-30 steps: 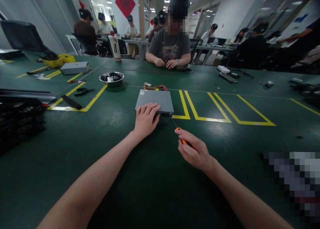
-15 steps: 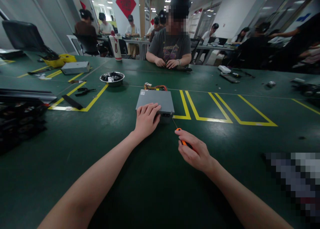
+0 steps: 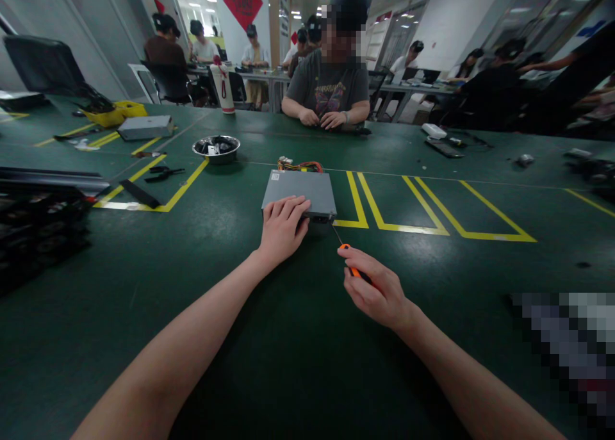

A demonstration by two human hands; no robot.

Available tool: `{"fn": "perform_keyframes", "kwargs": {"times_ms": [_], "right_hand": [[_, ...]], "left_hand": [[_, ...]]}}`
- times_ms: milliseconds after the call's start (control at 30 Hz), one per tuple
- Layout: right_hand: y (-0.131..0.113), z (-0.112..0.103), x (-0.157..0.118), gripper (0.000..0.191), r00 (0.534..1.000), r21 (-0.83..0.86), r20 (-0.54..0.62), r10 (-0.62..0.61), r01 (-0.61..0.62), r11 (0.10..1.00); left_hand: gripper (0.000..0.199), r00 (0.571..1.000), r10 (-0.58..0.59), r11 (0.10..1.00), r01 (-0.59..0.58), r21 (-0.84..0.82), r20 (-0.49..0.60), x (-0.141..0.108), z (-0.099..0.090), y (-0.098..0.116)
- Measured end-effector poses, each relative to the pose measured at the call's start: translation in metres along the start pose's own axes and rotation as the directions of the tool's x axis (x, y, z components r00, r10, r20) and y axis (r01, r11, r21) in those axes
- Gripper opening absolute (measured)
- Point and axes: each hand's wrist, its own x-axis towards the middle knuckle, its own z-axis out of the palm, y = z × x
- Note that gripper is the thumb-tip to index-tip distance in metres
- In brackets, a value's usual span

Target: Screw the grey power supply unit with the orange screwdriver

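A grey metal computer power supply lies on the green table, with a bundle of coloured cables at its far side. My left hand holds it at the near edge, fingers over the top and thumb bent down by the front face. In my right hand is a screwdriver with an orange and black handle, fingers wrapped round it. Its thin shaft points up and left to the unit's near right corner. Whether the tip sits in a screw is too small to tell.
A steel bowl with dark parts stands back left. Farther left are another grey metal box, a yellow tray and stacked black parts. Yellow tape marks the table at right. A person sits opposite.
The view has shifted very slightly. Both hands, the power supply and the screwdriver keep nearly the same places relative to each other.
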Motion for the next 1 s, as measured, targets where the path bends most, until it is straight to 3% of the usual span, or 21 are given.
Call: {"fn": "perform_keyframes", "kwargs": {"times_ms": [167,300,400,533,767,900,1000], "right_hand": [[-0.001,0.0,0.002,0.026,1.0,-0.013,0.003,0.031,-0.031,0.999],[-0.005,-0.002,0.004,0.023,0.999,-0.166,0.001,-0.046,0.046,0.985],[-0.008,-0.003,0.006,0.025,0.999,-0.234,-0.042,-0.019,0.009,0.972],[-0.011,-0.001,0.004,0.034,0.994,-0.201,-0.101,0.034,-0.054,0.978],[-0.012,0.005,0.001,0.034,1.0,-0.113,-0.01,0.01,-0.011,0.994],[-0.011,0.002,0.005,0.03,0.996,-0.184,-0.083,0.045,-0.06,0.981],[-0.01,0.001,0.005,0.028,0.999,-0.232,-0.044,0.005,-0.015,0.973]], "left_hand": [[0.031,1.0,0.003,1.0,-0.003,-0.003,0.007,0.0,0.0,0.0],[0.03,1.0,0.006,1.0,-0.006,-0.001,0.001,0.0,-0.001,0.001],[0.03,1.0,0.007,1.0,-0.007,0.0,0.002,0.0,-0.001,0.0],[0.031,1.0,0.006,1.0,-0.006,0.003,0.007,0.0,0.0,0.0],[0.032,1.0,0.005,1.0,-0.005,0.008,0.006,0.0,0.001,0.0],[0.032,1.0,0.0,1.0,0.0,0.005,0.003,-0.001,0.001,0.0],[0.032,1.0,0.007,1.0,-0.007,0.007,0.008,-0.001,0.0,0.0]]}}
